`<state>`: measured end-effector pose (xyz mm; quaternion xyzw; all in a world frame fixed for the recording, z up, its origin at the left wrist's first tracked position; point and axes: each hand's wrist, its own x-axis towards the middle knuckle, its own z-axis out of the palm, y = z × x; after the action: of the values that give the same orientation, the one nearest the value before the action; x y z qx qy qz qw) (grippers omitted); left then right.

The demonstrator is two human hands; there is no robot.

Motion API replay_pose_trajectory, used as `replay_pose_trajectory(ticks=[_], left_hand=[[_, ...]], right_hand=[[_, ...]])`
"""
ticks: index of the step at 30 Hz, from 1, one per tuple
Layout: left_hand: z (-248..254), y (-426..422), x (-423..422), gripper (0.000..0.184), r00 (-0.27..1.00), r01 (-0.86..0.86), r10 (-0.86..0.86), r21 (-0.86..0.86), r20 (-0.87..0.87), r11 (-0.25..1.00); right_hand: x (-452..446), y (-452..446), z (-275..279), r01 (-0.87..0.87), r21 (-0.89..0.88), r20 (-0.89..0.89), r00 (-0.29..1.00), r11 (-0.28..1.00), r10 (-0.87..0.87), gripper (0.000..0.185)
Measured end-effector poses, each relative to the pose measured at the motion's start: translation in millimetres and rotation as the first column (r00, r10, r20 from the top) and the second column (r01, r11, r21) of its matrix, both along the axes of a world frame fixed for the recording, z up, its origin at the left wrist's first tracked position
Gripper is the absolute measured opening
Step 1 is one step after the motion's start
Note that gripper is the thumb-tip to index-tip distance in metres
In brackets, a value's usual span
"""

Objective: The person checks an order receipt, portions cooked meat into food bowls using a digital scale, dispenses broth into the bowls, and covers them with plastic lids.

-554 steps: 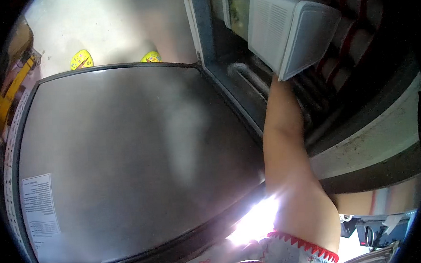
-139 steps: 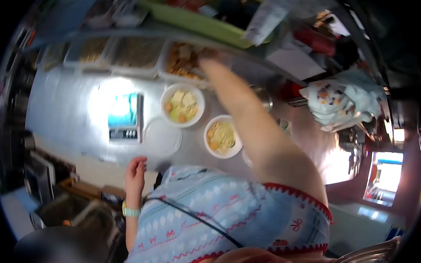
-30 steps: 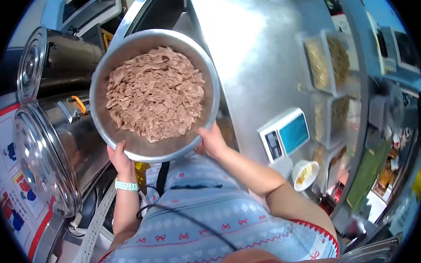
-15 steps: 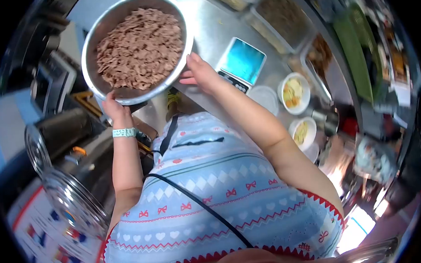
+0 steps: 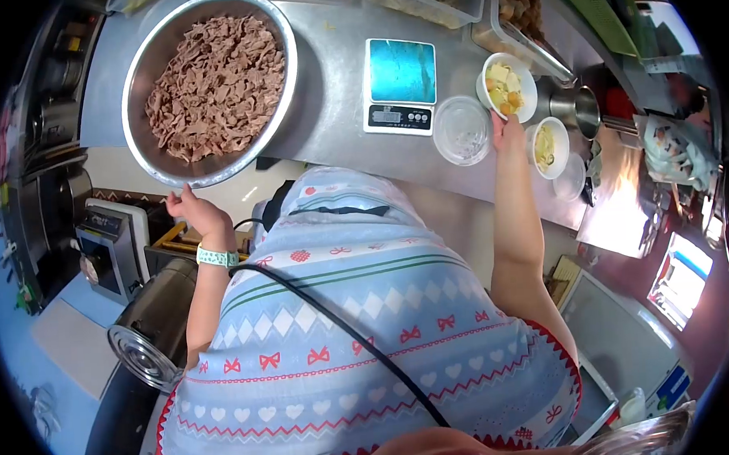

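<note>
A large metal bowl full of brown sliced meat rests on the steel counter at the upper left. My left hand is at its near rim, a fingertip at or close to the metal, with the fingers apart and nothing held. At the right, my right hand grips the near edge of a white bowl containing yellow and pale food pieces. A second white bowl with pale yellow food stands just right of that hand. Left of it is a round clear plastic container.
A digital kitchen scale stands on the steel counter between the bowls. Food-filled plastic tubs line the back. A metal pot is at the right, and a lidded metal pot is at lower left.
My right hand has left the large metal bowl's rim and moved right to the white bowl. My left hand's fingers have loosened at the rim. The view has turned.
</note>
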<state>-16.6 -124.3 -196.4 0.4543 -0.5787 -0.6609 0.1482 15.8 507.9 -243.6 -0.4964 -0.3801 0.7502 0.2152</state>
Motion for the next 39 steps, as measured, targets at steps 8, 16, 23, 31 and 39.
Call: replay_pose_trajectory(ticks=[8, 16, 23, 31, 39], left_hand=[[69.8, 13.7, -42.2, 0.026, 0.606, 0.468, -0.764, -0.676, -0.223, 0.569], [73.8, 22.6, -51.7, 0.021, 0.512, 0.522, -0.843, -0.718, -0.168, 0.460], [225.6, 53.5, -53.7, 0.019, 0.010, 0.300, -0.984, -0.938, -0.179, 0.174], [333.2, 45.6, -34.4, 0.030, -0.293, -0.042, -0.956, -0.999, -0.017, 0.031], [286.3, 66.7, -23.6, 0.021, -0.160, 0.014, -0.956, -0.969, -0.247, 0.248]], right_hand=[[16.8, -132.5, 91.1, -0.251, 0.018, -0.116, 0.961, 0.968, 0.252, 0.033], [-32.9, -184.4, 67.8, -0.422, 0.054, -0.045, 0.904, 0.905, 0.425, 0.027], [34.9, -181.6, 40.0, -0.796, 0.558, 0.813, 0.467, -0.235, 0.349, 0.033], [32.9, -187.4, 41.0, -0.841, 0.357, 0.934, 0.318, -0.407, 0.163, 0.039], [27.4, -178.6, 52.8, -0.853, 0.250, 0.967, 0.200, -0.457, 0.156, 0.044]])
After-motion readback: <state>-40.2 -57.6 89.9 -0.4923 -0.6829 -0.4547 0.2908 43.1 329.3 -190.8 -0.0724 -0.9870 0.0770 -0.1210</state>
